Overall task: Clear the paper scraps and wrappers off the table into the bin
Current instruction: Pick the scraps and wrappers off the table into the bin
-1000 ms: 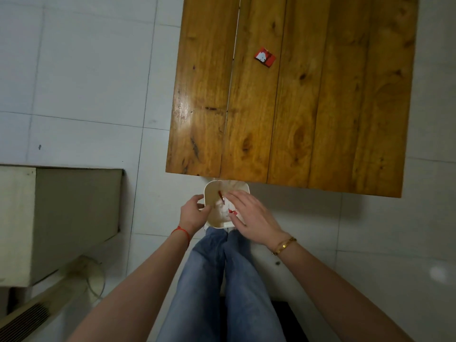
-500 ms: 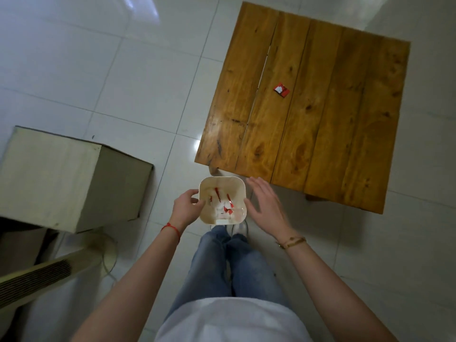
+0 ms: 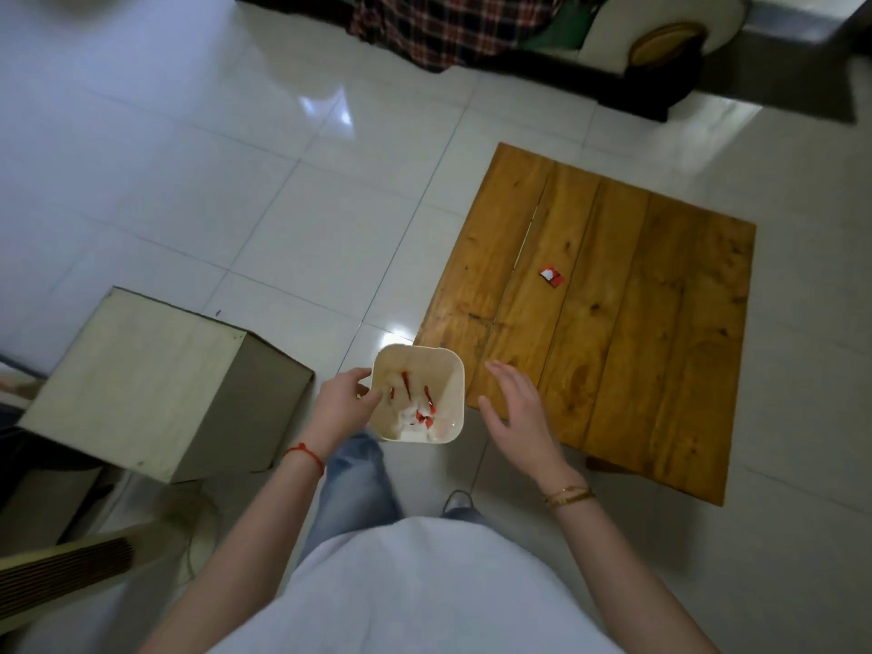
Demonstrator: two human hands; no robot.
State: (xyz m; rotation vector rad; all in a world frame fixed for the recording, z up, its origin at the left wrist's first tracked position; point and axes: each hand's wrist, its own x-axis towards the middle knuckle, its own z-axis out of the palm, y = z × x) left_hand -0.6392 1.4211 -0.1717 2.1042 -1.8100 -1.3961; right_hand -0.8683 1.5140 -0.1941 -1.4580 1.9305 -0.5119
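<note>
One small red and white wrapper (image 3: 551,277) lies flat near the middle of the desk (image 3: 660,370), its long side slanting down to the right. It could get missed, since it is well apart from the bin (image 3: 453,370). The left hand (image 3: 342,408) grips the bin's rim, and the right hand (image 3: 516,410) is open and empty just beside it.

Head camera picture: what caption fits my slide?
Left hand holds the bin; one red wrapper remains on the table.

No text readable — wrapper (image 3: 551,276) print illegible
</note>
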